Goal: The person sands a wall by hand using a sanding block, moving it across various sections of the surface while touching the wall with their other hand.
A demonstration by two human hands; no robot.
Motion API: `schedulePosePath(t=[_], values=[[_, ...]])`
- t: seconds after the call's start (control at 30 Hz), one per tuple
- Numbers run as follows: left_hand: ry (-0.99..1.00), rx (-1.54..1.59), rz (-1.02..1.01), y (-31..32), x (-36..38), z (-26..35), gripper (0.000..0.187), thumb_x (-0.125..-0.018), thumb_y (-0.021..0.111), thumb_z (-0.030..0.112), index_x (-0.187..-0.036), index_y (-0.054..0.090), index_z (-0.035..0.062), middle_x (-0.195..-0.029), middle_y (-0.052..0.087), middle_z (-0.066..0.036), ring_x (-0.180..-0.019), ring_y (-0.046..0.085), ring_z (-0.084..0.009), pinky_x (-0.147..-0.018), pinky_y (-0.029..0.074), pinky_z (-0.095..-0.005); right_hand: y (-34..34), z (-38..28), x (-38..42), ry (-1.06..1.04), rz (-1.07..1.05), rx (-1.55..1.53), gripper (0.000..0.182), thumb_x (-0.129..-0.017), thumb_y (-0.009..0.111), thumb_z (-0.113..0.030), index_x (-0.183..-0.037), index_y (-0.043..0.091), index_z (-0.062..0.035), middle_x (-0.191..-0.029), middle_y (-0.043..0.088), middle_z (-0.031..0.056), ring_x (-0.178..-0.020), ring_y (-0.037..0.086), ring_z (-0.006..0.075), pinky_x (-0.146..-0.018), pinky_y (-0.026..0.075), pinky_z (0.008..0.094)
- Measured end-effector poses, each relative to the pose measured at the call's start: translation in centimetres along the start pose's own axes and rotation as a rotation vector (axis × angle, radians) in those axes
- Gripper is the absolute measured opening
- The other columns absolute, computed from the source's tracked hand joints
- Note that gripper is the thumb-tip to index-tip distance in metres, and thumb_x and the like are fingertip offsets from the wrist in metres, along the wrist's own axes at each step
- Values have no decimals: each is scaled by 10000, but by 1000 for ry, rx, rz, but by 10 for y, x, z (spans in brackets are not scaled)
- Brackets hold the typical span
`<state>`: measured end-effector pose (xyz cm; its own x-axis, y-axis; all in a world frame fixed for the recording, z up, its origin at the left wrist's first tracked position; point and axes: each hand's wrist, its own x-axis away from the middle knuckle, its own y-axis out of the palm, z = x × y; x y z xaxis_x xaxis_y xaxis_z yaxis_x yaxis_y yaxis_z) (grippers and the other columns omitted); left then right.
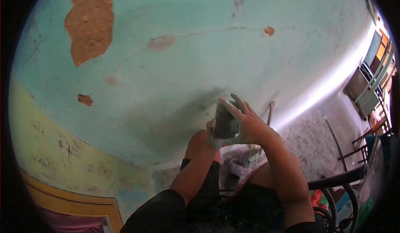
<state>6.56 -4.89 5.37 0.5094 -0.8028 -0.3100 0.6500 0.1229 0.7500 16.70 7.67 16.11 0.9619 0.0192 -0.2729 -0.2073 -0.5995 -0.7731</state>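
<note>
Between my two hands, in front of the wall, is a dark grey rectangular piece (225, 120) that looks like dusty sandpaper, perhaps around a block. My left hand (213, 138) grips its lower left side, with the fingers partly hidden. Bent around the right side and top edge is my right hand (248, 124), its thumb low and its fingertips at the upper edge. Pale powder coats the fingers of both hands. Behind them, the turquoise wall (175, 91) has smoothed whitish areas and a pinkish filled patch (161, 42).
Bare brown plaster (89, 24) shows at the wall's upper left, with a small chipped hole (85, 99) below it. A yellow frame (75, 191) stands lower left. A dark metal railing (339, 176) is close on my right. A stick (271, 113) leans near the wall.
</note>
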Motion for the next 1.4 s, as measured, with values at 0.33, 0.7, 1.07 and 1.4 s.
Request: schedulePosePath(t=[0.33, 0.7, 1.07, 1.4], values=[[-144, 49, -23, -21, -15, -30, 821, -864, 474, 596, -1489, 307, 90, -1431, 463, -105, -1244, 522, -230, -999, 464, -386, 1, -5, 5, 88, 64, 358, 1146, -533, 876, -401, -1507, 273, -389, -1577, 191, 129, -1434, 198, 430, -1089, 217, 691], [-95, 61, -79, -13, 12, 12, 795, -935, 385, 654, -1486, 308, 85, -1405, 489, -101, -1222, 544, -236, -1014, 453, -414, 11, -28, -3, -72, 69, 282, 1009, -571, 869, -323, -1462, 397, -343, -1513, 270, 172, -1351, 317, 443, -1082, 359, 564], [-553, -786, -117, -69, -38, 14, 533, -964, 466, 525, -1313, 504, 124, -1232, 597, -53, -1006, 605, -186, -829, 448, -324, -33, -31, -66, -392, 508, 312, 1009, -552, 899, -309, -1442, 434, -216, -1454, 313, 228, -1274, 382, 434, -1022, 396, 543], [-864, -1724, -457, -99, 15, -78, 567, -824, 623, 354, -1302, 501, 75, -1206, 631, -199, -1100, 613, -385, -877, 461, -581, -14, -40, -160, -417, 915, 601, 1039, -581, 870, -472, -1472, 380, -256, -1478, 225, 274, -1381, 238, 482, -1103, 160, 694]])
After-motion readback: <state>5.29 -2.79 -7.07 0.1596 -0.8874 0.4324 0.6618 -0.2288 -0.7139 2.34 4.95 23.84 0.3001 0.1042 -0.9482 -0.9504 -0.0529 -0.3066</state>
